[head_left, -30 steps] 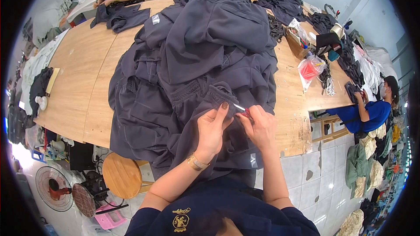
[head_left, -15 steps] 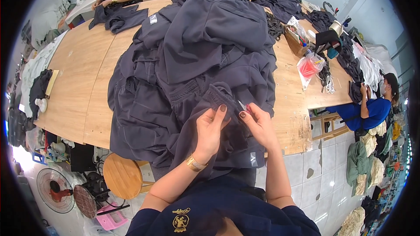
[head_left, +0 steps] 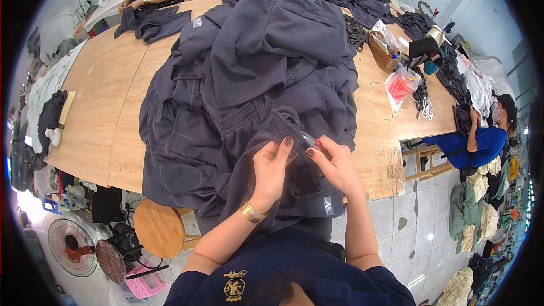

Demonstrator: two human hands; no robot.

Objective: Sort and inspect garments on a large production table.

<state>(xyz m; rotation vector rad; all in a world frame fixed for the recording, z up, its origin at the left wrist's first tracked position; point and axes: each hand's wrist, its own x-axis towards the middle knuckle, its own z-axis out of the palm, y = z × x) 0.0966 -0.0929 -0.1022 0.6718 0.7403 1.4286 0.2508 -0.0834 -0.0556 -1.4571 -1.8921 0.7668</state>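
My left hand (head_left: 271, 165) pinches the gathered elastic edge of a dark grey garment (head_left: 279, 124) between thumb and fingers. Just to its right, my right hand (head_left: 335, 163) is closed around small thread snips (head_left: 318, 144) with a pinkish-red handle. Their pale blades point up and left, close against the gathered edge; whether they touch the cloth I cannot tell. Beneath both hands lies a tall heap of dark grey garments (head_left: 277, 34), and another elastic waistband (head_left: 241, 120) shows in it to the left of the held edge.
The heap rests on a wooden table (head_left: 126, 90). To the right are a cardboard box (head_left: 383, 56), a bag with something red (head_left: 403, 86) and white cord (head_left: 426, 110). Co-workers sit around the table. A round stool (head_left: 158, 228) and a fan (head_left: 72, 248) stand at lower left.
My right hand has shifted slightly left, bringing the snips' blades from apart to right beside the gathered edge. My left hand keeps its hold in nearly the same place.
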